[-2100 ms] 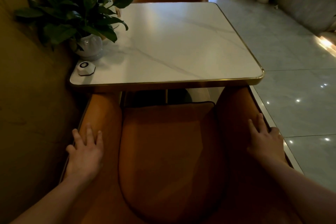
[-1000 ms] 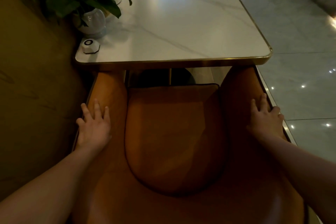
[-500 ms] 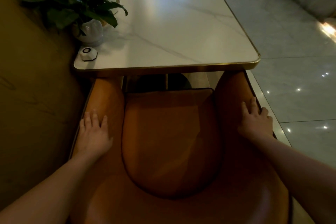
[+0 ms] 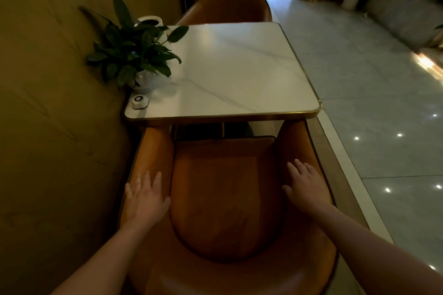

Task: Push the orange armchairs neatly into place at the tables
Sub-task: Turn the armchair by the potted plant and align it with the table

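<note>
Both hands were laid flat, fingers spread and clasping nothing: the left hand (image 4: 146, 196) on the left arm of the near orange armchair (image 4: 225, 201), the right hand (image 4: 305, 187) on its right arm. The armchair was seen at the near edge of the marble table (image 4: 239, 72), its arm fronts tucked just under that edge, its seat not under the top. The pushing-in step was judged to be in hand and close to finished. An even forward press on both arms was judged to be called for, so that the armchair would be kept square to the near edge.
</note>
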`<state>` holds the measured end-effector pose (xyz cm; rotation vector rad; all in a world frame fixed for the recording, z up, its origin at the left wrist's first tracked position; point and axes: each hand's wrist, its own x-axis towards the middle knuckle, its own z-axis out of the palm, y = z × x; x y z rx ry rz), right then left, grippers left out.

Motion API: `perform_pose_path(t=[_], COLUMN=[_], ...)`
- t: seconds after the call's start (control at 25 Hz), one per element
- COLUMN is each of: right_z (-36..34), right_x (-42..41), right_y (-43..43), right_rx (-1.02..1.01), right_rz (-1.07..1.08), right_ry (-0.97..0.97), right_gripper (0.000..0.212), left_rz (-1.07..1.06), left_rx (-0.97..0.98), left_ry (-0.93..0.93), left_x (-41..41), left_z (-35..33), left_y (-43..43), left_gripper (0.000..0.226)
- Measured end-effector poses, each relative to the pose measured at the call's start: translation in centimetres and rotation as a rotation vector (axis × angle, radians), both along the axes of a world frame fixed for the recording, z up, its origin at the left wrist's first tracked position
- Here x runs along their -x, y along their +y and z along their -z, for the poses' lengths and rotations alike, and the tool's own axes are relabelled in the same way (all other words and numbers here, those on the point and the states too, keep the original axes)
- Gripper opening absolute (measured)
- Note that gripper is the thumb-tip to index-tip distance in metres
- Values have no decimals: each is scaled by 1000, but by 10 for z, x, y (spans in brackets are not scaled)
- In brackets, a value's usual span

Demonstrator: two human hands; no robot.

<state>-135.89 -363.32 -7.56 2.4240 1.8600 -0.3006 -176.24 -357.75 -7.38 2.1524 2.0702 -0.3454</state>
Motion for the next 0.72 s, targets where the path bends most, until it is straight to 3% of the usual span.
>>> perform_pose_path(t=[0.4,0.72], right_z=[-64,-78], right_x=[-11,-10], right_y=[-23,-15], right_rx=[-73,-49], right_rz=[-80,-45], right_ry=[161,219], right_gripper=[72,70], left_rz=[-113,-116], left_rx=[-21,-28], left_ry=[-49,-27], left_x=[-41,-45], left_z=[-54,-76], left_y=[-59,-48], left_gripper=[81,80])
